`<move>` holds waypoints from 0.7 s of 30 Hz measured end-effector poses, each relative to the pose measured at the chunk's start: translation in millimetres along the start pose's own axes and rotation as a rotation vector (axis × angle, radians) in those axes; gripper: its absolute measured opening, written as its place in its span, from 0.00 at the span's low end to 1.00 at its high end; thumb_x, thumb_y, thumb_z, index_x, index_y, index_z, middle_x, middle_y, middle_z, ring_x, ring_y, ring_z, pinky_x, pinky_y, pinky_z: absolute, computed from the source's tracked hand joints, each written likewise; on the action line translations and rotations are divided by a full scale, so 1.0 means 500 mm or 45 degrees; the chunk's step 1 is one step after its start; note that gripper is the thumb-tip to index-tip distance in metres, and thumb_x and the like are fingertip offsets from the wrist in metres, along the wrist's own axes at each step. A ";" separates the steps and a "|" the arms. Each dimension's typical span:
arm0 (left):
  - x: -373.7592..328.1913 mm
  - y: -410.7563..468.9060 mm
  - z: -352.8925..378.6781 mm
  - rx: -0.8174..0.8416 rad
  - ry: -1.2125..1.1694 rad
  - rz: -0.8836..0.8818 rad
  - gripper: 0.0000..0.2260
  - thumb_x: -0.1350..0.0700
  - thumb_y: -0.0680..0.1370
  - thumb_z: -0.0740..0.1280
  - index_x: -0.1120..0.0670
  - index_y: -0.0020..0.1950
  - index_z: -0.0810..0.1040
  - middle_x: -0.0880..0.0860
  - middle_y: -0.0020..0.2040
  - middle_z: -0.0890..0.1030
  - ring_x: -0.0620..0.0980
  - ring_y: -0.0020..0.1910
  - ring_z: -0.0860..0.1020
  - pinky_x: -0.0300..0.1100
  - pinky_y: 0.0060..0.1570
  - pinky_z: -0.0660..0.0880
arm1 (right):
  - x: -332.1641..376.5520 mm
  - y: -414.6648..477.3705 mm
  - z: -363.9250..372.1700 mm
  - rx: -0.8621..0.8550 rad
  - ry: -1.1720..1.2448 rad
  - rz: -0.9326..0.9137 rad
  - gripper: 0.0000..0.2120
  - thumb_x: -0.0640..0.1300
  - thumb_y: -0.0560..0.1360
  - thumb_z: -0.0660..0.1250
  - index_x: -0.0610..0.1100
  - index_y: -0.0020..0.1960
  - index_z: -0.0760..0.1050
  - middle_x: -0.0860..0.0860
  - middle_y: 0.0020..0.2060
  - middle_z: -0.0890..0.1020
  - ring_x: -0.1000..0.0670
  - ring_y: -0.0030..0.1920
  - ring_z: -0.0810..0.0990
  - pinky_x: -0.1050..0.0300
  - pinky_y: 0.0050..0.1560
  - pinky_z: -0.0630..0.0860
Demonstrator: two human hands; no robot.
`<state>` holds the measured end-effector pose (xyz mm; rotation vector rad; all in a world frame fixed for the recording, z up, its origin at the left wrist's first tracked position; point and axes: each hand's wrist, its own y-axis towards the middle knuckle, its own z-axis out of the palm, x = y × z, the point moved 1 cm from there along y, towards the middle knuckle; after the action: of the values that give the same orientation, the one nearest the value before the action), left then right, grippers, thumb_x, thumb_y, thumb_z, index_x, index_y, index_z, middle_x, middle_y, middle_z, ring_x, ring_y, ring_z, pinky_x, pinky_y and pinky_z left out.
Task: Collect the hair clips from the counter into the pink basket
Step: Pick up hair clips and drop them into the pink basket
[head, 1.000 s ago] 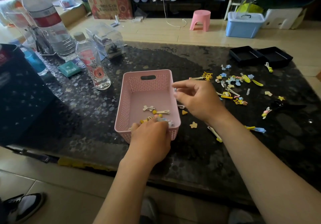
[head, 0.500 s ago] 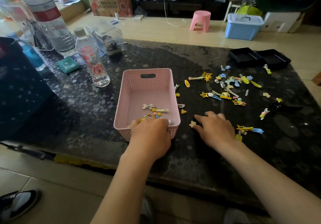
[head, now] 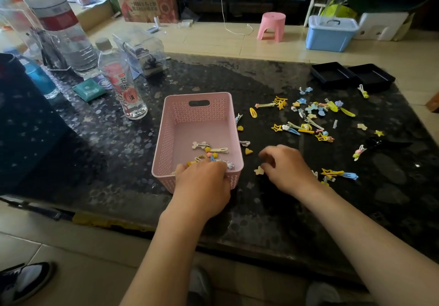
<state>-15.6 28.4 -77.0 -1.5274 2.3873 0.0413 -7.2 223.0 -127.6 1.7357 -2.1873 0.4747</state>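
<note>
2 hands work a dark tabletop (head: 273, 80): the left hand (head: 202, 187) curls closed over the near rim of 1 pink basket (head: 175, 120) (its fingertips hidden), the right hand (head: 287, 168) bends loosely at a cream flower clip (head: 258, 170), grip unclear. Several hair clips (head: 211, 150) lie inside; too many to count lie scattered (head: 308, 115) right, before 2 black trays (head: 351, 75).

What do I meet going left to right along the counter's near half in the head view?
left hand on the pink basket → cream flower clip → right hand → yellow star clip → pink-and-green clip
</note>
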 end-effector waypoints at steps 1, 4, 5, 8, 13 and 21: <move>0.000 0.001 0.000 -0.002 0.003 0.001 0.06 0.50 0.80 0.59 0.47 0.45 0.73 0.48 0.46 0.76 0.51 0.46 0.74 0.54 0.57 0.63 | 0.006 0.000 0.002 0.048 -0.014 -0.017 0.14 0.43 0.78 0.67 0.48 0.63 0.78 0.46 0.53 0.78 0.45 0.57 0.77 0.52 0.55 0.73; 0.000 0.001 0.000 0.010 -0.003 0.002 0.06 0.50 0.80 0.59 0.47 0.45 0.73 0.48 0.46 0.76 0.51 0.46 0.73 0.54 0.57 0.63 | 0.013 0.001 0.013 0.218 -0.153 -0.052 0.14 0.44 0.80 0.62 0.47 0.64 0.77 0.45 0.54 0.75 0.43 0.58 0.76 0.50 0.57 0.74; 0.000 0.001 -0.001 0.013 -0.006 0.003 0.06 0.50 0.80 0.59 0.47 0.45 0.72 0.48 0.46 0.76 0.51 0.46 0.73 0.54 0.57 0.63 | 0.013 0.001 0.015 0.240 -0.193 -0.066 0.13 0.45 0.81 0.62 0.47 0.63 0.78 0.45 0.53 0.74 0.42 0.58 0.76 0.50 0.56 0.74; 0.001 -0.001 -0.002 0.009 -0.012 0.012 0.05 0.51 0.80 0.59 0.47 0.45 0.71 0.48 0.46 0.74 0.50 0.46 0.71 0.54 0.58 0.63 | 0.015 0.004 0.017 0.214 -0.229 -0.059 0.12 0.46 0.80 0.62 0.46 0.60 0.80 0.46 0.51 0.74 0.43 0.56 0.77 0.51 0.53 0.74; 0.001 -0.001 -0.002 0.014 -0.021 0.013 0.04 0.51 0.80 0.59 0.46 0.45 0.69 0.47 0.45 0.73 0.49 0.45 0.70 0.54 0.59 0.63 | 0.016 0.011 0.016 0.101 -0.174 -0.029 0.04 0.44 0.78 0.65 0.45 0.50 0.79 0.46 0.48 0.76 0.42 0.52 0.77 0.51 0.48 0.73; 0.006 0.003 0.007 -0.012 -0.004 0.008 0.04 0.51 0.79 0.60 0.47 0.47 0.73 0.48 0.48 0.75 0.52 0.49 0.74 0.54 0.57 0.63 | 0.075 0.022 -0.082 -0.476 0.582 -0.085 0.03 0.46 0.75 0.72 0.47 0.45 0.83 0.55 0.37 0.83 0.55 0.40 0.81 0.54 0.45 0.80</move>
<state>-17.2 27.0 -81.1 -1.5228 2.3926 0.0565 -24.8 210.4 -75.0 1.3397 -1.7560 0.3712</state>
